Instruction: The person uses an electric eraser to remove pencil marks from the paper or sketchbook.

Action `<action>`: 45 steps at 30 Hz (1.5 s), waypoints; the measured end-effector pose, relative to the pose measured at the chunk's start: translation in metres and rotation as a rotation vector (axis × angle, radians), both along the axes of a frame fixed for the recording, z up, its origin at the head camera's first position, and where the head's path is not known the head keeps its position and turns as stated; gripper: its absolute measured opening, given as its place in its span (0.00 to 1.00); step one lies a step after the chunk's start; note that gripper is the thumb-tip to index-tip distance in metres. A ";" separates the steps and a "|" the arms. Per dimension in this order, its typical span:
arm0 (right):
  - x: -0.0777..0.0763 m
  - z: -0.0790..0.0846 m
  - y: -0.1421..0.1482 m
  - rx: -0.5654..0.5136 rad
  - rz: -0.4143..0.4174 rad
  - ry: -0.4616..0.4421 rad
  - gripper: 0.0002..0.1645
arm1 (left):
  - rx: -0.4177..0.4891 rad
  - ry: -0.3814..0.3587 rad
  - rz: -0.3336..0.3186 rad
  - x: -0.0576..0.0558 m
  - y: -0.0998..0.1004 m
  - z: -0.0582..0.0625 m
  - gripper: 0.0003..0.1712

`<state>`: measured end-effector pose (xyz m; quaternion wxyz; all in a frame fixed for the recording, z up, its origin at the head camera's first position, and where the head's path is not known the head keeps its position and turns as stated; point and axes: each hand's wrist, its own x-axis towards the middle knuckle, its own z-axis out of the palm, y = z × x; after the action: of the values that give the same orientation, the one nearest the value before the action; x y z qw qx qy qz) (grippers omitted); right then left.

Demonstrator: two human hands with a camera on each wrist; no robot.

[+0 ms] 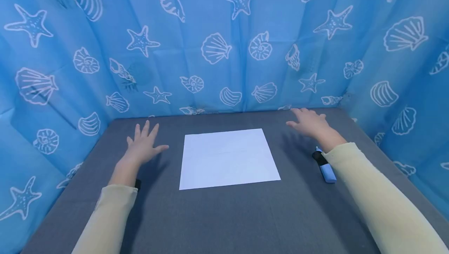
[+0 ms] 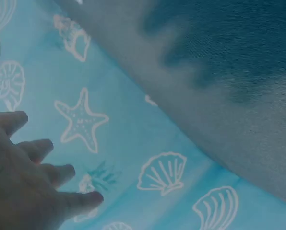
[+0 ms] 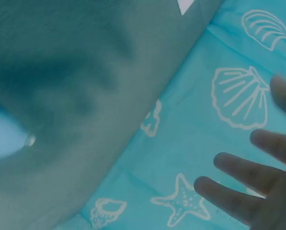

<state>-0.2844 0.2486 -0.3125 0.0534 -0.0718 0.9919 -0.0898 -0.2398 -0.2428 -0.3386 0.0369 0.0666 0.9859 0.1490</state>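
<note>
A white sheet of paper [image 1: 229, 159] lies flat on the dark grey tabletop, between the two hands. To its left my left hand [image 1: 142, 146] hovers over the table with fingers spread, holding nothing; its spread fingers also show in the left wrist view. On the far right side, my right hand [image 1: 310, 123] is raised above the table, fingers extended and nothing in them. A blue and black highlighter [image 1: 327, 171] lies below the right wrist, partly close against the sleeve's outline. In the right wrist view, a blurred pale blue shape [image 3: 4, 134] shows at the left edge.
A blue curtain [image 1: 217, 74] with white shells and starfish hangs around the back and sides of the table. The grey cloth-covered tabletop [image 1: 210, 222] stretches in front of the paper. Both forearms wear cream sleeves [image 1: 108, 215].
</note>
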 end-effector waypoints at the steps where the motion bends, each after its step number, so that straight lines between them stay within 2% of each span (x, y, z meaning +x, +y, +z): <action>1: 0.002 0.000 0.002 0.002 -0.006 0.013 0.36 | 0.004 -0.004 -0.010 0.002 0.000 -0.001 0.50; 9: 0.019 -0.004 0.025 -0.027 0.014 0.078 0.23 | 0.048 -0.024 -0.085 0.013 0.000 -0.015 0.51; 15: 0.032 -0.014 0.042 -0.035 0.054 0.130 0.20 | 0.039 0.005 -0.136 0.022 0.002 -0.027 0.49; 22: 0.050 -0.026 0.059 -0.057 0.002 0.149 0.20 | 0.044 -0.004 -0.171 0.030 0.007 -0.033 0.47; 32: 0.072 -0.046 0.071 -0.208 -0.136 0.071 0.28 | 0.037 -0.011 -0.187 0.032 0.009 -0.045 0.47; 39: 0.085 -0.058 0.076 -0.300 -0.221 -0.032 0.40 | 0.029 -0.016 -0.195 0.033 0.014 -0.048 0.46; 45: 0.094 -0.066 0.078 -0.353 -0.288 -0.151 0.44 | 0.059 -0.033 -0.213 0.033 0.020 -0.051 0.47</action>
<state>-0.1902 0.3268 -0.3780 0.1007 0.0694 0.9540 -0.2737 -0.2070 -0.2229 -0.3891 0.0669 0.1695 0.9677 0.1741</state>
